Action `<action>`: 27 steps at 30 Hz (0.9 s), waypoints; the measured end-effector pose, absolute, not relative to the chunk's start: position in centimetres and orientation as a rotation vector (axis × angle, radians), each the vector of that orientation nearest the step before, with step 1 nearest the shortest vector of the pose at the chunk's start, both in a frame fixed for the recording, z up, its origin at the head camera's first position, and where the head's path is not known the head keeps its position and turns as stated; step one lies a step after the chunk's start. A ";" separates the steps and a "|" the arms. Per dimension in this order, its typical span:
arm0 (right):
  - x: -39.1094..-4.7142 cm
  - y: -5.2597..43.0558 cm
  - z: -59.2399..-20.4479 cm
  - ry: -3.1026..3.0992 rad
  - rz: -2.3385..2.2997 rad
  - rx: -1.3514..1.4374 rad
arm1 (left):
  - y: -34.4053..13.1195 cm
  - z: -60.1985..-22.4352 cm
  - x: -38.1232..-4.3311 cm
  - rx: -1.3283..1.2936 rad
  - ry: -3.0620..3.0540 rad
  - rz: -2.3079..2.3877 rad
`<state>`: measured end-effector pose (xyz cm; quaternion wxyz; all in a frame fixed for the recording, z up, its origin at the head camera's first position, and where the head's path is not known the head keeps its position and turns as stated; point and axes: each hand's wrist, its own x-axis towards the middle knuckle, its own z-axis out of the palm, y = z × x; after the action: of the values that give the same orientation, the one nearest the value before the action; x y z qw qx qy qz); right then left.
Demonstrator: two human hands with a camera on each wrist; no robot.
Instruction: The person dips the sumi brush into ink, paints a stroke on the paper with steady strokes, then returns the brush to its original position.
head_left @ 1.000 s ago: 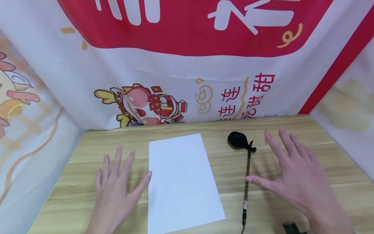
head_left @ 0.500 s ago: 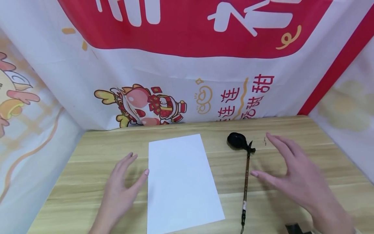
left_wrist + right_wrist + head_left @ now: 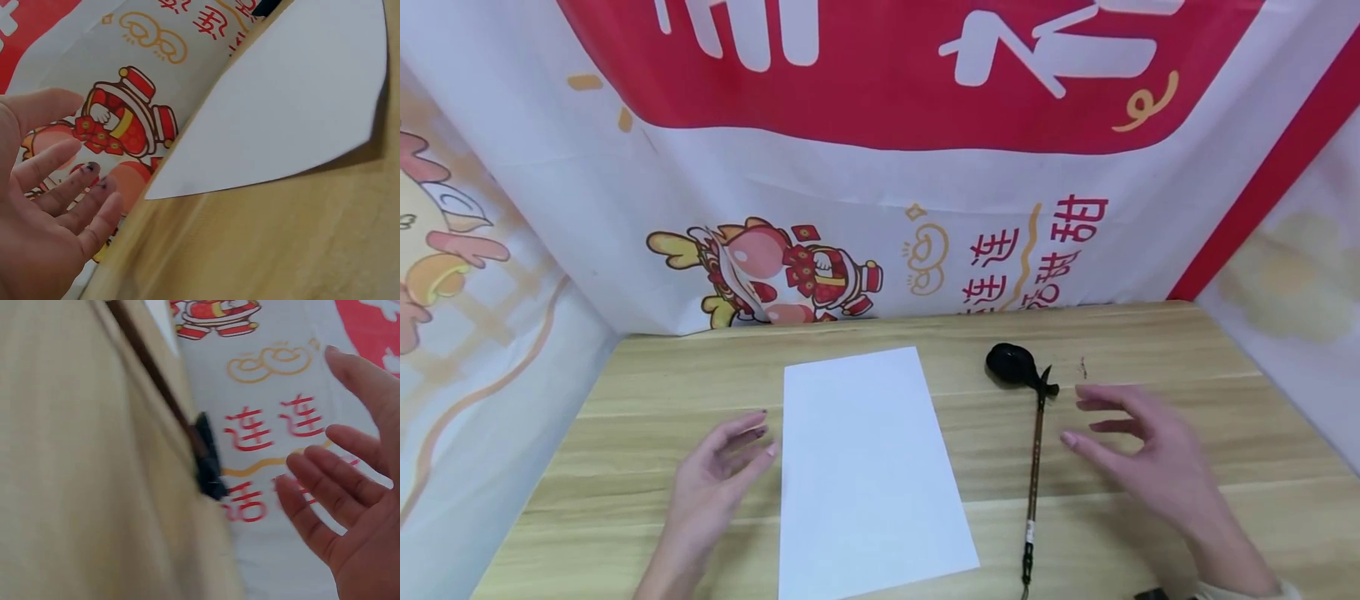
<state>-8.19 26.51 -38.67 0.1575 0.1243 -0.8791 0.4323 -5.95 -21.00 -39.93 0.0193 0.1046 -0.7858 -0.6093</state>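
Observation:
A blank white sheet of paper (image 3: 868, 475) lies on the wooden table between the hands. My left hand (image 3: 709, 483) hovers beside its left edge, empty, fingers loosely bent. Dark smudges mark two of its fingertips in the left wrist view. To the right of the paper lies a writing brush (image 3: 1036, 458) with a thin brown handle and a hanging loop at its near end. Its far end is by a small black rounded dish (image 3: 1011, 364). My right hand (image 3: 1157, 467) is held to the right of the brush, apart from it, with nothing between thumb and fingers.
A white cloth (image 3: 820, 183) with red and cartoon prints hangs along the table's far edge, and more printed cloth (image 3: 1292, 250) closes the sides. A small dark mark (image 3: 1083, 367) shows on the tabletop (image 3: 700, 367) right of the dish.
Both hands were spread flat over the table with fingers stretched; they have since turned inward and their fingers have bent loosely. Paper, brush and dish have stayed in place.

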 end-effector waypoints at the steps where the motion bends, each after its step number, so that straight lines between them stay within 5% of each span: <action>1: -8.3 26.6 -39.1 -2.515 1.303 0.336 | -21.0 -40.2 -6.0 0.319 -2.429 -1.907; 9: -8.8 27.0 -42.5 -2.535 1.773 0.114 | -20.9 -42.3 -6.2 0.312 -2.347 -1.942; 27: -8.7 27.6 -44.5 -2.369 2.034 0.201 | -20.6 -43.9 -6.2 0.222 -2.254 -1.968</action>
<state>-8.74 27.65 -44.52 0.0062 0.0643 -0.7571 0.6501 -6.19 -20.62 -43.89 0.0703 0.0737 -0.7493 -0.6543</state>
